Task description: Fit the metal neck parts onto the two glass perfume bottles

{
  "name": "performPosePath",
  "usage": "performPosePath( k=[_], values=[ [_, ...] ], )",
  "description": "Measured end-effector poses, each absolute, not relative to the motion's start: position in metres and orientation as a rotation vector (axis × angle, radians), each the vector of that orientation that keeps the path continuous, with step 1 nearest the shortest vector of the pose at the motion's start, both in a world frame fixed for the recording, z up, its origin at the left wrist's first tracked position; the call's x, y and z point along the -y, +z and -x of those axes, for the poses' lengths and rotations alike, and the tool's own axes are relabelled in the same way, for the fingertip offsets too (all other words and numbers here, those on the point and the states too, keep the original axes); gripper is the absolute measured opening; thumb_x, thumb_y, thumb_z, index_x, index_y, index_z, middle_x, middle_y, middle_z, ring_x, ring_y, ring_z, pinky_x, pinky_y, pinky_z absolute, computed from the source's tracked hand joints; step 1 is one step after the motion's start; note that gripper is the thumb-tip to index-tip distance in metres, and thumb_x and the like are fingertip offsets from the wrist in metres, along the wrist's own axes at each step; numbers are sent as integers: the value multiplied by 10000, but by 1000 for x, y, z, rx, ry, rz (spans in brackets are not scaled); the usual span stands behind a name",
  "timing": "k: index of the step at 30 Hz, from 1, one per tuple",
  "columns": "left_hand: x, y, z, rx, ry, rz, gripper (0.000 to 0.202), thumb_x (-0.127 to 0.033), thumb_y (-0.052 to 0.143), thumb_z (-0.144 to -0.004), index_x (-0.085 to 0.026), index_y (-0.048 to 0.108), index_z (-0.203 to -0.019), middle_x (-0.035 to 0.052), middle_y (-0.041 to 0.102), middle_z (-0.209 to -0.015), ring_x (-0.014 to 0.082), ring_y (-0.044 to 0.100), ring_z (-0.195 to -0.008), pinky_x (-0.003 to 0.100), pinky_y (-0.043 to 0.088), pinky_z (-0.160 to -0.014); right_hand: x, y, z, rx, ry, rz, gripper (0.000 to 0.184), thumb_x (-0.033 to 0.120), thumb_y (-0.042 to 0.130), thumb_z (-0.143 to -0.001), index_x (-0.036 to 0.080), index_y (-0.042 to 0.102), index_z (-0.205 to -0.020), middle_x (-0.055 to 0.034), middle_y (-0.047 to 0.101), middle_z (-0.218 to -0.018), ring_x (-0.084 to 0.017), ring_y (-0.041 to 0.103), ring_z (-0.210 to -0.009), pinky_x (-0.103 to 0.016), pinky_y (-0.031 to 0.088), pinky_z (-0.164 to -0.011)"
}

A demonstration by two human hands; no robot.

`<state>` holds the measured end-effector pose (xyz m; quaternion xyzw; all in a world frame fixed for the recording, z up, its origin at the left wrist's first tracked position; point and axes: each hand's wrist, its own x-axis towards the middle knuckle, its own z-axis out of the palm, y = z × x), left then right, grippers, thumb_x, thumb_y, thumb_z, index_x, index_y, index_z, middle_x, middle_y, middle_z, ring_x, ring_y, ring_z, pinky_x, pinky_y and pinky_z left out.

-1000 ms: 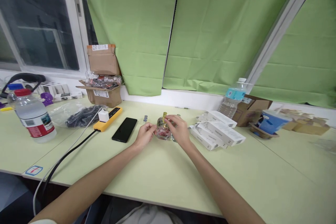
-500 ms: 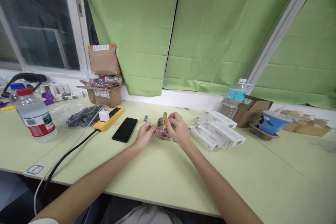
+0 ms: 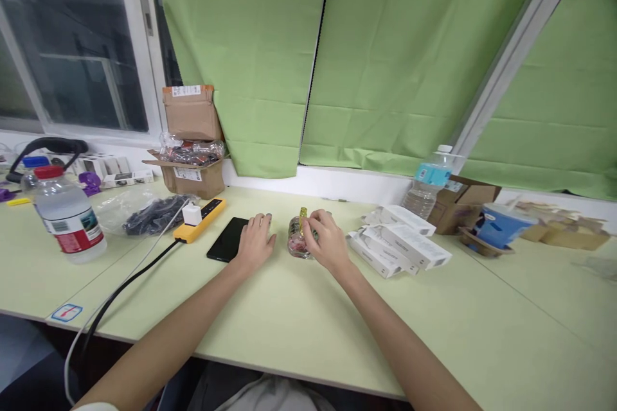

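Observation:
In my right hand (image 3: 328, 237), fingers and thumb are pinched on a small shiny yellow piece (image 3: 303, 213), held upright over a clear container (image 3: 295, 237) with reddish and dark bits inside. What kind of piece it is cannot be made out. My left hand (image 3: 255, 244) is open, palm down, fingers stretched forward beside a black phone (image 3: 225, 241), covering part of its right side. The small grey discs seen earlier lie hidden behind or under its fingertips; whether they are touched cannot be told.
White boxes (image 3: 400, 241) lie right of my right hand, near a water bottle (image 3: 429, 183) and a blue tub (image 3: 501, 225). To the left are a yellow power strip (image 3: 200, 219), its cable, a bagged dark bundle (image 3: 157, 213) and a red-capped bottle (image 3: 70, 218). A cardboard box (image 3: 197, 178) stands behind.
My left hand has left the clear container and moved left and forward beside the phone, its fingers opening out. My right hand stays over the container with the yellow piece.

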<state>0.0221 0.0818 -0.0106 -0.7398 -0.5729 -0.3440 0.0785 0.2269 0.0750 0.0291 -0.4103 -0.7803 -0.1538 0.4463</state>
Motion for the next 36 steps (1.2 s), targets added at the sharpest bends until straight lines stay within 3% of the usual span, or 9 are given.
performPosePath(
  k=[4, 12, 20, 30, 36],
  values=[
    [-86, -13, -22, 1792, -843, 2210, 398, -257, 544, -894, -209, 493, -1285, 125, 520, -1315, 276, 487, -1182, 388, 418, -920, -68, 32, -228, 1935, -407, 992, 249, 278, 449, -975, 210, 674, -1058, -83, 606, -1011, -190, 574, -898, -285, 431, -654],
    [-84, -7, -23, 1883, -729, 2237, 98, -227, 524, -905, -202, 603, -956, 100, 612, -1059, 243, 550, -1038, 329, 422, -816, -50, 41, -227, 1924, -385, 880, 215, 223, 468, -967, 214, 662, -1059, -86, 609, -1066, -178, 591, -888, -290, 471, -730],
    [-92, -15, -19, 1854, -786, 2287, 269, -305, 562, -900, -221, 555, -1156, 89, 618, -1162, 242, 533, -1112, 319, 434, -829, -50, 40, -230, 1904, -369, 903, 197, 229, 470, -970, 205, 660, -1014, -79, 613, -1054, -160, 616, -847, -266, 465, -671],
    [-90, -13, -20, 1910, -713, 2345, 217, -345, 520, -923, -233, 581, -1099, 75, 639, -1112, 219, 563, -1071, 294, 429, -785, -51, 36, -230, 1933, -351, 856, 208, 233, 455, -978, 200, 659, -961, -76, 621, -1037, -126, 622, -749, -246, 461, -626],
    [-90, -13, -20, 1948, -858, 2335, 167, -276, 530, -899, -214, 594, -1040, 88, 658, -1054, 216, 615, -958, 296, 425, -746, -51, 36, -230, 1934, -338, 889, 238, 259, 446, -982, 198, 666, -915, -77, 627, -1023, -126, 617, -724, -252, 471, -627]
  ],
)
